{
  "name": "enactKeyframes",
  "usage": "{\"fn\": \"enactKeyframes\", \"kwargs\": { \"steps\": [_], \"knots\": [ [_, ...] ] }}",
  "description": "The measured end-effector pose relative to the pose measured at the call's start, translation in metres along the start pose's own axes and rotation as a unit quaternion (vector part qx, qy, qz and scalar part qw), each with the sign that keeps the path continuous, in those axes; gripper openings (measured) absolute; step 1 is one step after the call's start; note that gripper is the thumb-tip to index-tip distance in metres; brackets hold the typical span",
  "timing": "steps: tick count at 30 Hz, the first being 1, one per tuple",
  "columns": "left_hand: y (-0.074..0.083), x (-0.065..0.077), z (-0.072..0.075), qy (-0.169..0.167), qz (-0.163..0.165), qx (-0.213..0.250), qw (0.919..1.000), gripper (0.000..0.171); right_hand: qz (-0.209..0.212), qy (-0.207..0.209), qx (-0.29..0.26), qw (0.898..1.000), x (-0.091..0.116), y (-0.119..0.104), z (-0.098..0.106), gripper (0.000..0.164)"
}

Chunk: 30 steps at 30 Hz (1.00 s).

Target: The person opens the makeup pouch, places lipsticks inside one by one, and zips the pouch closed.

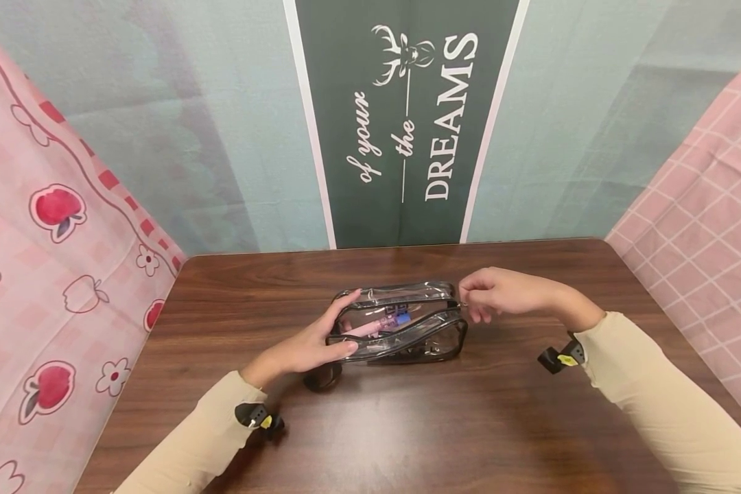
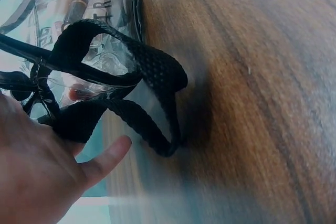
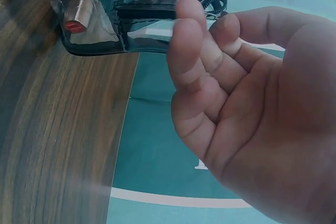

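Observation:
A clear plastic pouch (image 1: 435, 293) with black trim lies on the table, its top zipper parted. Through the gap shows a pink tube with a blue cap (image 1: 377, 326). My left hand (image 1: 309, 346) holds the pouch's left end, thumb on the near rim and fingers on the far rim. Below that hand a black strap loop (image 2: 157, 72) hangs off the end. At the opposite end my right hand (image 1: 500, 291) pinches the zipper pull (image 1: 463, 304) between thumb and finger. A red-ended tube (image 3: 79, 14) is visible inside the pouch in the right wrist view.
The brown wooden table (image 1: 395, 432) ends at a hanging backdrop (image 1: 259, 137) behind the pouch. Patterned pink cloths hang at the left (image 1: 86, 288) and right (image 1: 710, 226) sides. A small camera is strapped to each wrist.

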State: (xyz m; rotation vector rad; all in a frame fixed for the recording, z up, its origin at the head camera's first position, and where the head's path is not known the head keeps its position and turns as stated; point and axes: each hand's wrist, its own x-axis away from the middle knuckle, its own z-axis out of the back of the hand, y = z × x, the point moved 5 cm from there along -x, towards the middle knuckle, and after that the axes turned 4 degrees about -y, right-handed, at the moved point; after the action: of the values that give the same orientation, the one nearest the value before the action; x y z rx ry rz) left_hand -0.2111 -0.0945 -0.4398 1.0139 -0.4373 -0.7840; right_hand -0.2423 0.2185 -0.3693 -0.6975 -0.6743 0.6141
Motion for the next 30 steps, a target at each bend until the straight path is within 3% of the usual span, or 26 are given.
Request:
{"fn": "enactKeyframes", "kwargs": {
  "steps": [11,30],
  "knots": [
    [-0.001,-0.001,0.000,0.000,0.005,-0.005,1.0000,0.083,0.029,0.016,0.015,0.999,-0.003,-0.009,0.001,0.025],
    [0.001,-0.001,0.000,0.001,0.011,-0.006,0.9999,0.084,0.053,-0.002,0.071,0.996,-0.011,-0.031,-0.002,0.030]
  ]
}}
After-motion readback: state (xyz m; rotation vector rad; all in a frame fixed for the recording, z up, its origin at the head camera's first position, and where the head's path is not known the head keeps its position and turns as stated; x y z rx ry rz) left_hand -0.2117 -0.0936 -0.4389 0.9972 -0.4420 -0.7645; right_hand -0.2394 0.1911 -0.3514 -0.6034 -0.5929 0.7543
